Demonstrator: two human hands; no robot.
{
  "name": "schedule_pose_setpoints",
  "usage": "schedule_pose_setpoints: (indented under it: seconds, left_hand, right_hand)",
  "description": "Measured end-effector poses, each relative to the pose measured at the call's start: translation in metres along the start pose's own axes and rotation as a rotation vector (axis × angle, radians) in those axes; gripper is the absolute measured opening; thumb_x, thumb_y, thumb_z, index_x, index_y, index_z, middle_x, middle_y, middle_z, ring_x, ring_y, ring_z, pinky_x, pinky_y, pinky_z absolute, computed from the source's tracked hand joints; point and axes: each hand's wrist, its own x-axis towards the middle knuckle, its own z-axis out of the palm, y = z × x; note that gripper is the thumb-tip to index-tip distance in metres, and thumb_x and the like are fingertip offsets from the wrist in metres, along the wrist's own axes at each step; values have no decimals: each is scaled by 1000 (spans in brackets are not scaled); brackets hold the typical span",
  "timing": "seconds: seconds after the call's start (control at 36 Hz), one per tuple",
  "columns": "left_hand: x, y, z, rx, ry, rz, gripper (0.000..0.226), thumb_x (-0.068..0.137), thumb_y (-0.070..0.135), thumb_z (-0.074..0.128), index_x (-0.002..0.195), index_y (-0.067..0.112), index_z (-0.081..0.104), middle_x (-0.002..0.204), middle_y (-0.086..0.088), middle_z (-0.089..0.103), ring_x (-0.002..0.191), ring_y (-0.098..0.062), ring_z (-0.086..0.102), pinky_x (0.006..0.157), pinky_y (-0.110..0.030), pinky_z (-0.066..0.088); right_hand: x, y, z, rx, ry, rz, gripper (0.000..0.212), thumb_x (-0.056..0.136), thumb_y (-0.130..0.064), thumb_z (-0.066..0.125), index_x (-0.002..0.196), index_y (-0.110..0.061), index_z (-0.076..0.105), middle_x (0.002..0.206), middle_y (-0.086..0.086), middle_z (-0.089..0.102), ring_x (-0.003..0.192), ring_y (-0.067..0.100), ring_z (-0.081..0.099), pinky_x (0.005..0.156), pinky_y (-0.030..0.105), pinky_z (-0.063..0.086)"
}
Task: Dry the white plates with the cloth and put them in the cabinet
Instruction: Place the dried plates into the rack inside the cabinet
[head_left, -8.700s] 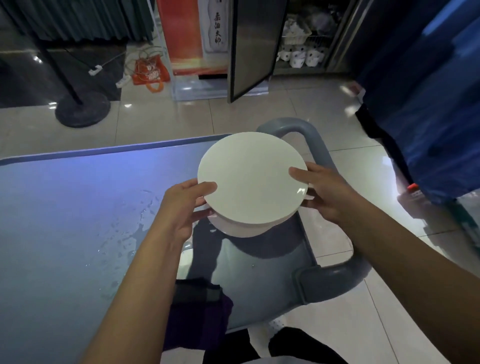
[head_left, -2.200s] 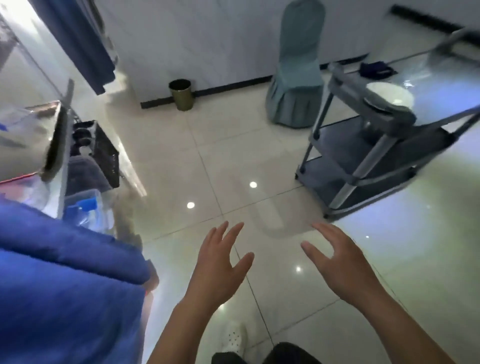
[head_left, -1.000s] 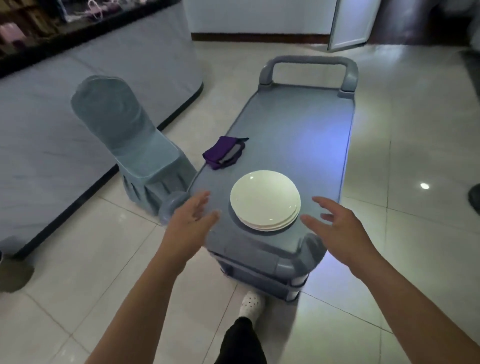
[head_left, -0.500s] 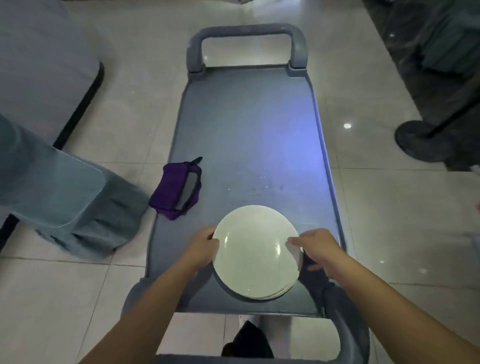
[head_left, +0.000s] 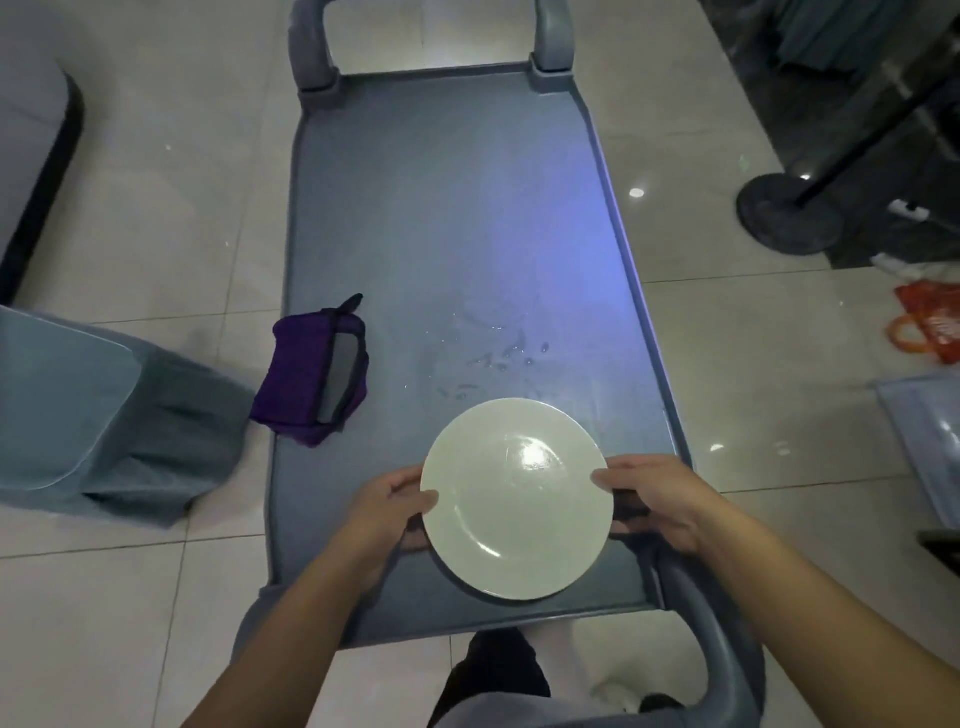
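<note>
Plates (head_left: 517, 501), white and round, sit at the near end of a grey cart (head_left: 441, 208), directly in front of you and between your hands. From above only the top plate shows clearly, so you cannot tell how many lie beneath it. Your left hand (head_left: 387, 512) touches the left rim with the thumb on top; your right hand (head_left: 657, 499) touches the right rim in the same way. Both hands are spread partly around the rim, neither fully closed, and both are equally near. Whether the plate is already off the cart surface cannot be told.

A round plate has no long axis, so the grip works from either side. The purple cloth (head_left: 314, 374) lies folded on the cart's left edge, ahead of and beyond your left hand, well apart from the plates. Your left hand is the nearer one to reach it. Water droplets (head_left: 498, 358) spot the cart just beyond the plates.

No cabinet is in view. An orange bag (head_left: 930, 325) on the floor at far right carries print too small to read.
</note>
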Motion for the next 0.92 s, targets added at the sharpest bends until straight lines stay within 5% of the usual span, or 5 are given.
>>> schedule_pose_setpoints:
  seconds: [0.17,0.47,0.61,0.72,0.92]
  left_hand:
    - [7,3,-10,30,-89,-44,39,93,-3,62,126,15,70,114,-7,77,105,-26,71,85,-54,61]
    - [-24,42,7,81,-150,92,32,95,0,64,124,12,70,111,-11,77,97,-35,73,78,-52,60]
    - [-58,70,62,150,-279,184,31,95,-1,63,120,15,72,110,-6,78,98,-28,75,79,-46,64]
    - [-84,74,121,261,-347,259,31,93,2,66,117,19,74,106,-1,79,98,-24,73,60,-31,59]
    - [-150,41,234,461,-588,289,33,90,1,69,118,16,74,109,-8,78,96,-27,74,70,-39,61]
  right_hand:
    - [1,4,2,28,17,45,21,87,2,70,108,-1,72,98,19,76,92,33,73,66,38,60]
    - [-73,5,-30,186,56,-161,14,88,-2,71,100,-6,76,94,12,78,78,22,74,65,33,58]
    - [-119,29,-77,281,125,-248,16,89,-6,70,102,-11,77,100,10,77,84,21,72,64,32,59]
    - [-159,73,-124,371,176,-295,25,91,-6,66,115,-11,73,108,8,76,96,25,74,75,38,60]
    - [-243,202,-197,572,264,-353,40,91,-5,63,129,-18,64,118,9,73,110,30,70,81,44,60]
